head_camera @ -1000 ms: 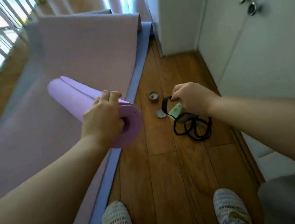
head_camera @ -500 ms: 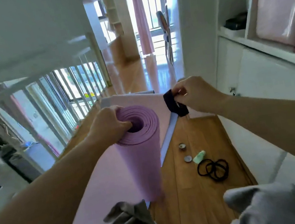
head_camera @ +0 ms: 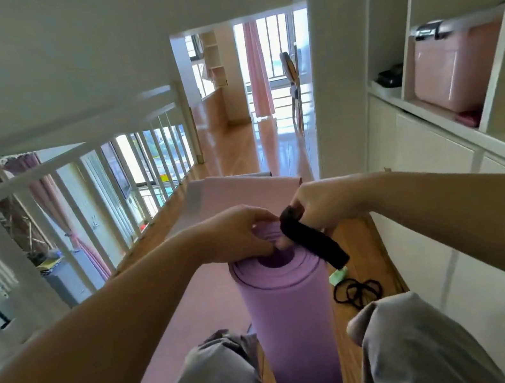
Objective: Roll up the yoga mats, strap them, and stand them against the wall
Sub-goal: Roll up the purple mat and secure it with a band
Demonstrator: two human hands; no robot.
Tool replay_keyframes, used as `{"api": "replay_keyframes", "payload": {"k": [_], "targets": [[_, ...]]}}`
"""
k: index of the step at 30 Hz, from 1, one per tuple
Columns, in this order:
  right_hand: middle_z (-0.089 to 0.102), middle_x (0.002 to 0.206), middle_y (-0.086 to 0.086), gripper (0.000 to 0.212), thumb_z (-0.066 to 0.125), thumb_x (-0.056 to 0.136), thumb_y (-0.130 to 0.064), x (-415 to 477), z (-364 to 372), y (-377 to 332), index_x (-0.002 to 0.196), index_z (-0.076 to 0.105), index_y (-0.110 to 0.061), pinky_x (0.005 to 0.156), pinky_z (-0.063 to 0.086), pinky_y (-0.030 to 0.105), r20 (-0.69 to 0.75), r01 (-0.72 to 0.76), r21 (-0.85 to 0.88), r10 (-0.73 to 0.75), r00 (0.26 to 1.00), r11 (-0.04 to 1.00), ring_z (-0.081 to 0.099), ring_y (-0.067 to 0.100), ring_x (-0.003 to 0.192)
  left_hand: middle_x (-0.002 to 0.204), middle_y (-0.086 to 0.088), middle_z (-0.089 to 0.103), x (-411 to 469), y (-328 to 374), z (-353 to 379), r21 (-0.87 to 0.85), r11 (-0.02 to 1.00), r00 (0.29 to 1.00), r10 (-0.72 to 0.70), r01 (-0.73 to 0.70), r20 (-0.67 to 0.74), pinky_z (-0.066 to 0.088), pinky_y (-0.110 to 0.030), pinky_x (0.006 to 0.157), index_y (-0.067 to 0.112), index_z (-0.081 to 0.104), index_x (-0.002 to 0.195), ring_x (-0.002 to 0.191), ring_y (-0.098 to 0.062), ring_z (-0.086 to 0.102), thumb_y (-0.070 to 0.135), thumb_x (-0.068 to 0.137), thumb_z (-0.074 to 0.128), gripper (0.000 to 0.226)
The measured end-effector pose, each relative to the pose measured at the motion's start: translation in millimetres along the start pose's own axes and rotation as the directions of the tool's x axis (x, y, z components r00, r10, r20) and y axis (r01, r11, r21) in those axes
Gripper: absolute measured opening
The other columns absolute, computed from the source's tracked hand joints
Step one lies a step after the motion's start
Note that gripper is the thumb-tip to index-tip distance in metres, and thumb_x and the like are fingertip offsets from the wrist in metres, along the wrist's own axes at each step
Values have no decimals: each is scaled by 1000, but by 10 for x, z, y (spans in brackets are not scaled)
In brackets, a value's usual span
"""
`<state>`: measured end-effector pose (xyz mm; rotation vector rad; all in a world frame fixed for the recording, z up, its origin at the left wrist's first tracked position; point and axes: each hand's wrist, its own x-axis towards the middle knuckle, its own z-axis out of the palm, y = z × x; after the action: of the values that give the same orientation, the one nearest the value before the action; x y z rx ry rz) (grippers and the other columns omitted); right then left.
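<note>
A rolled purple yoga mat (head_camera: 289,313) stands upright between my knees. My left hand (head_camera: 235,233) grips its top rim, fingers curled over the edge by the core. My right hand (head_camera: 321,204) pinches a black strap (head_camera: 313,239) that lies across the right side of the roll's top. A flat pink mat (head_camera: 237,190) stays spread on the wooden floor behind the roll, reaching towards the hallway.
More black straps (head_camera: 358,292) and a small green bottle (head_camera: 338,275) lie on the floor to the right. White cabinets and shelves (head_camera: 424,161) line the right side. A white railing (head_camera: 99,171) runs along the left.
The roll went from lying tilted in my left hand to standing upright between my knees. My right hand lifted a strap off the floor and brought it onto the roll's top.
</note>
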<state>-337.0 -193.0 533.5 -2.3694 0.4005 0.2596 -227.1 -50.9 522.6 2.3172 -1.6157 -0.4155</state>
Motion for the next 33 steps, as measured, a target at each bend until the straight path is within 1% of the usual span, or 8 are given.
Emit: {"api": "replay_keyframes", "payload": {"k": [5,8,11,17,21,25,30,33], "targets": [[67,74,6,11,64,86,-12,-54,240,76,76,66,-13,61,52,21,84,-100,-160,115,990,982,69,18,71,100,10,60,-56,78,265,2,999,993,52,-52,105,38,-8,63,22,59,123,85,-10,56,20,80,70,45],[70,80,7,7,67,87,-18,-64,264,121,84,68,-12,67,56,23,73,-122,-135,133,988,983,71,20,76,105,13,54,-64,83,298,-83,996,996,34,-27,87,44,-13,68,27,53,121,86,-7,54,18,79,71,47],[72,86,10,29,77,79,-31,-84,266,122,95,70,-7,70,58,26,77,-133,-118,142,987,984,72,20,78,109,15,53,-76,56,326,-178,984,997,8,7,82,51,-24,79,33,46,112,92,-9,57,16,77,74,47],[72,89,17,17,58,90,-11,-141,275,117,100,65,1,73,60,32,102,-226,-93,235,967,970,73,27,78,118,16,56,-84,90,305,-272,962,983,61,-12,173,50,-19,82,32,47,117,100,-4,57,13,78,75,52],[70,84,11,23,66,89,-21,-174,293,125,101,65,-1,63,59,27,166,-284,-57,290,943,957,70,20,68,115,10,63,-6,102,313,-335,942,958,63,36,279,55,-23,82,27,50,118,101,-12,61,1,79,72,52],[69,85,12,23,68,88,-24,-172,247,187,94,65,-3,75,59,32,151,-288,-40,291,945,957,69,22,74,105,12,63,70,134,361,-309,951,966,74,6,248,52,-18,75,31,53,108,90,-7,60,7,79,74,44],[71,99,16,28,65,91,-22,-153,166,173,108,63,0,84,58,37,177,-254,-115,271,946,960,71,26,87,112,14,60,50,139,357,-303,953,971,62,11,230,49,-14,73,28,48,122,95,-6,58,11,80,74,52],[70,83,5,35,70,83,-43,-205,80,67,91,67,-9,70,57,23,83,-142,-223,163,983,965,69,13,72,123,13,56,-18,80,318,-373,928,972,74,15,222,50,-16,83,28,42,133,106,-5,57,14,81,74,62]]}}
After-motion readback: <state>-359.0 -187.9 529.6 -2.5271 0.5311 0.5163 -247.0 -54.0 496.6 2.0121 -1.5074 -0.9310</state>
